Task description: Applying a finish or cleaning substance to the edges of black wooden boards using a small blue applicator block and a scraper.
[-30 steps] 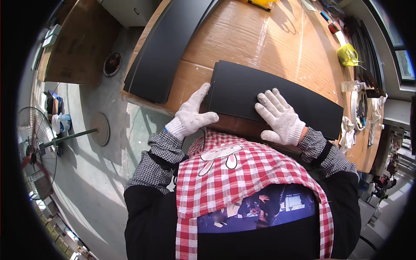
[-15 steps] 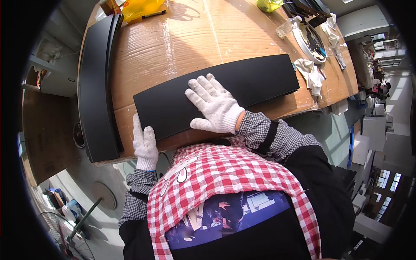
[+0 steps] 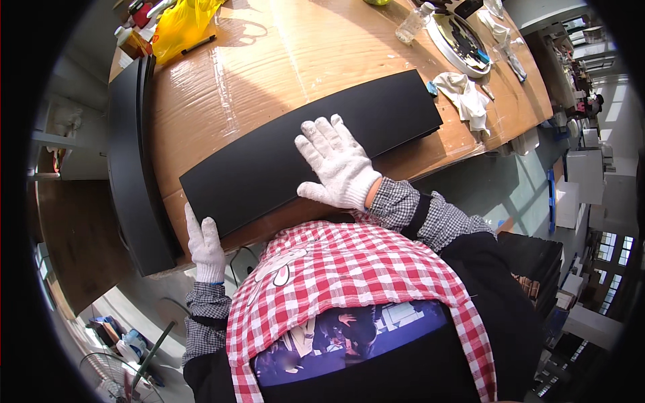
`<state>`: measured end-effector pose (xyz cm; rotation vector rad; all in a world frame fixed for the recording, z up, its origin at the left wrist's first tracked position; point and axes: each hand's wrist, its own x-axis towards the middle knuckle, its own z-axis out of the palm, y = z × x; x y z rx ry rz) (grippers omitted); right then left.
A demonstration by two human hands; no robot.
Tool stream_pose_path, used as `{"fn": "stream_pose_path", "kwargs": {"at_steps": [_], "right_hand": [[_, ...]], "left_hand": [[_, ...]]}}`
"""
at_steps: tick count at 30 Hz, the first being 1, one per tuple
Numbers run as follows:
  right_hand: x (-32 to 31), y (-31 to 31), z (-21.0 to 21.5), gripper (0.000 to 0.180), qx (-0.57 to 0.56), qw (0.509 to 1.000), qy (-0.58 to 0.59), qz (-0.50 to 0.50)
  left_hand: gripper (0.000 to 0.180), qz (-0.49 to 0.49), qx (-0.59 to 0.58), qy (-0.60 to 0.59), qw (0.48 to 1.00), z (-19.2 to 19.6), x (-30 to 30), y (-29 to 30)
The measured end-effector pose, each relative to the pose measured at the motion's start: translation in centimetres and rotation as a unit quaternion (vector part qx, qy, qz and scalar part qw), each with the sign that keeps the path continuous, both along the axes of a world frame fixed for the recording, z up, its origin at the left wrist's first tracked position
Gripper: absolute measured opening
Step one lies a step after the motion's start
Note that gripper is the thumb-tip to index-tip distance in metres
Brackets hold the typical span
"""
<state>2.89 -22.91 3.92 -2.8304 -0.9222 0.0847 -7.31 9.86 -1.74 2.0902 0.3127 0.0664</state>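
Your right hand (image 3: 339, 163), in a white knit glove, lies flat with the fingers spread on top of the long black panel (image 3: 309, 149); its grip is apart, pressing down rather than closed on anything. Your left hand (image 3: 203, 243), gloved the same way, sits at the panel's near left corner with the fingers straight and together against the worktop (image 3: 282, 60) edge (whether the fingertips curl under the panel cannot be told). The panel lies across the cardboard-covered worktop, slanting from the near left up toward the far right, its near long edge close to the worktop's front edge.

Just left of it, a second black panel (image 3: 131, 168) runs along the worktop's left side. Beyond the right end of the panel you hold lies a crumpled white cloth (image 3: 463, 97). Farther back stands a clear plastic bottle (image 3: 411, 22), and beside it a round tray (image 3: 460, 40) holding dark small items too tiny to tell apart. A yellow plastic bag (image 3: 178, 23) sits at the far left corner, its contents hidden.
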Motion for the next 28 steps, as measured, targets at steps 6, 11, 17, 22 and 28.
{"fn": "stream_pose_path", "kwargs": {"at_steps": [6,11,17,22,28], "right_hand": [[2.9,-7.4,0.8,0.082,-0.058,0.992,-0.039,-0.105],[7.6,-23.3,0.3,0.068,-0.148,0.894,-0.071,-0.416],[6.1,-15.5,1.9,0.069,-0.048,0.957,-0.217,-0.187],[2.8,-2.7,1.1,0.077,0.086,0.984,0.019,0.157],[8.8,-10.5,1.5,0.075,-0.054,0.996,-0.043,-0.063]], "left_hand": [[0.061,0.012,-0.01,-0.011,1.0,-0.4,-0.6,0.7],[0.061,0.02,-0.034,0.034,0.999,1.1,-0.1,0.7],[0.068,0.046,0.105,-0.09,0.989,4.2,4.2,-2.1],[0.073,-0.112,0.358,-0.099,0.922,6.1,11.7,-9.8],[0.067,-0.125,0.424,-0.014,0.897,5.5,12.2,-10.3]]}}
